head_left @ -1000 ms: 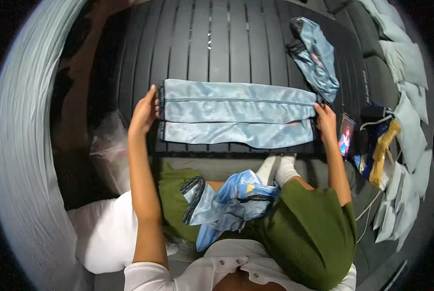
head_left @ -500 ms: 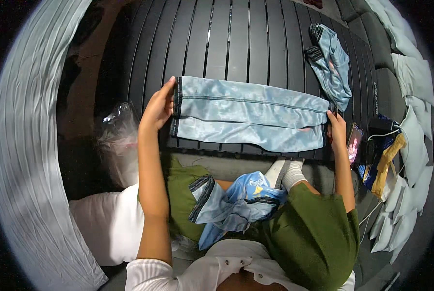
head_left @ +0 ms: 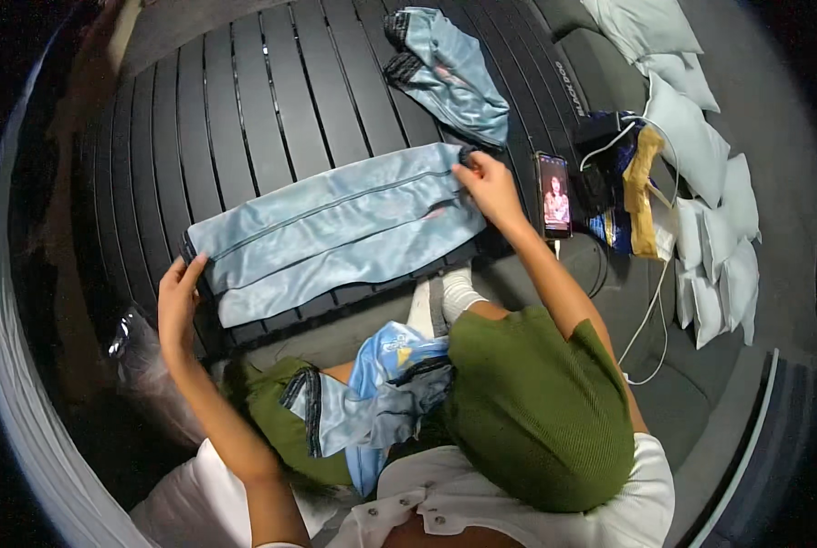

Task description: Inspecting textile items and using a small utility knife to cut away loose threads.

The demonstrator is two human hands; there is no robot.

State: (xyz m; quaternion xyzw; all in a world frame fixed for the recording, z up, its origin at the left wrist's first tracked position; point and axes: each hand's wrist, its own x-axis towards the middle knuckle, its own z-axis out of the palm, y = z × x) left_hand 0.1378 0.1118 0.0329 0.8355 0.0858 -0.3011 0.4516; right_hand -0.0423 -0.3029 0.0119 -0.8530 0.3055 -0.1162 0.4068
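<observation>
A long light-blue garment lies folded flat across a black slatted table. My left hand pinches its left end at the near corner. My right hand presses on its right end, fingers on the dark cuff. A second light-blue garment lies folded at the far right of the table. More light-blue fabric is bunched on my lap, over green trousers.
A phone with a lit screen lies right of the table, next to a pile of blue and yellow items with white cables. White cushions line the right side. A clear plastic bag sits at the lower left.
The view has swung so the table sits lower left. My left hand has come down to the garment's near left corner; my right hand has moved onto its right end.
</observation>
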